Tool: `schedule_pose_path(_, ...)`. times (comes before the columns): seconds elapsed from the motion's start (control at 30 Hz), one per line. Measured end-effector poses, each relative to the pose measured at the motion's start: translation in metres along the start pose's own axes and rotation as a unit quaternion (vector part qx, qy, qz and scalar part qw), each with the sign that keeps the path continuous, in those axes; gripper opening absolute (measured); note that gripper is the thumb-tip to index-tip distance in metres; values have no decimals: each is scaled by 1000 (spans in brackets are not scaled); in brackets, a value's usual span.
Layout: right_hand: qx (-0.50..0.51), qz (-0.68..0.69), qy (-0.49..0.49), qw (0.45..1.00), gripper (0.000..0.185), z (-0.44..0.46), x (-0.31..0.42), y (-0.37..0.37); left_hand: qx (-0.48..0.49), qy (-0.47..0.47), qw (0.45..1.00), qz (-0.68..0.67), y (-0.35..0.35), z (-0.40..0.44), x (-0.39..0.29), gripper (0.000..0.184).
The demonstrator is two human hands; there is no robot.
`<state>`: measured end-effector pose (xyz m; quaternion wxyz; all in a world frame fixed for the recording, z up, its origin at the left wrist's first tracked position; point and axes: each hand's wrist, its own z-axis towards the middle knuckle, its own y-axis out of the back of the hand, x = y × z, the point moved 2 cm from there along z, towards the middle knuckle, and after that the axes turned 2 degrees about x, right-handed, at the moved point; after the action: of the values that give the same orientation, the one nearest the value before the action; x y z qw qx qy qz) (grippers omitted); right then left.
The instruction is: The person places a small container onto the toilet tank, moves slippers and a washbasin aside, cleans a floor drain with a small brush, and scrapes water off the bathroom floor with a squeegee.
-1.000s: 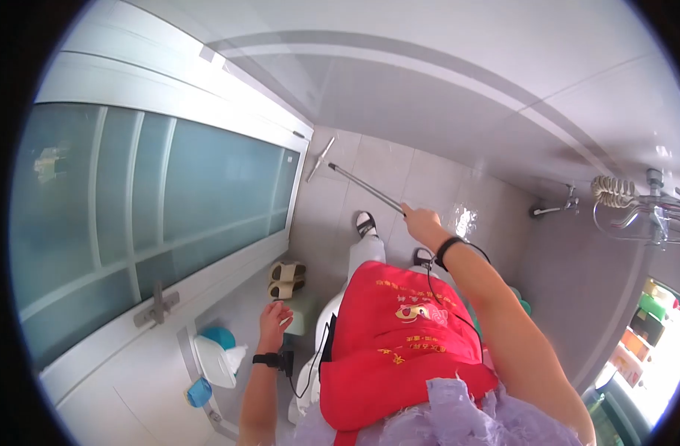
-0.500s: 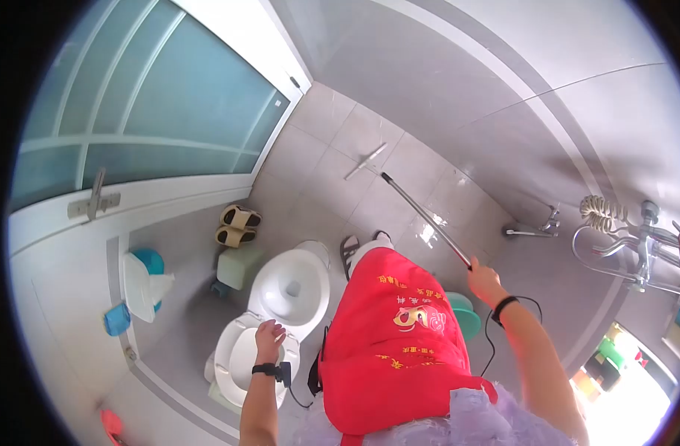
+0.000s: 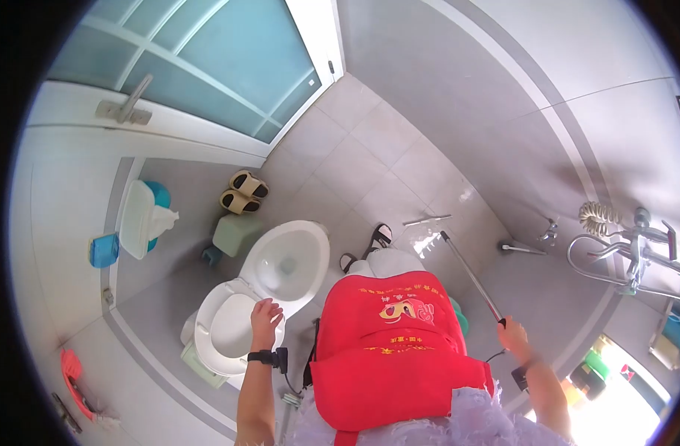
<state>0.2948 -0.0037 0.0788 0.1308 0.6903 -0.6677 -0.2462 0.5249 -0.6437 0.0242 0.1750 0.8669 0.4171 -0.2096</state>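
Gray-walled bathroom with a pale tiled floor (image 3: 355,171) and a frosted-glass door (image 3: 247,63) at upper left: a person in a red apron (image 3: 399,364) holds a long-handled squeegee (image 3: 471,276) in the right hand (image 3: 513,336), the fingers wrapped around the dark grip at the top of the pole. Slanting forward and to the left, the pole runs down to a slim crossbar (image 3: 428,221) on the tiles, just ahead of the person's dark sandals (image 3: 381,236) and beside a bright patch of glare. At the other side, the left hand (image 3: 266,320) hangs above the edge of a raised toilet seat (image 3: 203,338), its fingers loosely bent and released, with a black strap (image 3: 262,357) around the wrist below. In front of that hand stands a white toilet (image 3: 321,256), its bowl uncovered; beyond it are a pale green box (image 3: 236,234) and a pair of beige slippers (image 3: 243,192) set side by side near the door. Mounted along the left wall are a white tissue holder (image 3: 134,215) with a tissue poking out and a small blue item (image 3: 104,250) whose use cannot be made out. Across the room, a coiled hose (image 3: 598,219) and a chrome shower fixture (image 3: 637,253) hang on the right wall, near a low tap (image 3: 524,250), while strong light floods the lower right corner
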Motion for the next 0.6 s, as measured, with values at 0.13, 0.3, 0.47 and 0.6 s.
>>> schedule_pose_path(0.13,-41,31,35,998,32,-19,47,19,-19,3,999,-26,37,-13,33,25)
schedule_pose_path(0.3,-98,37,134,985,31,41,169,45,-58,34,996,-52,79,-29,72,24)
schedule_pose_path(0.47,-146,-3,219,965,33,124,330,67,-63,39,995,-72,107,-56,93,23)
schedule_pose_path(0.6,-30,-2,210,977,34,149,413,77,-75,45,992,-90,126,-77,117,22)
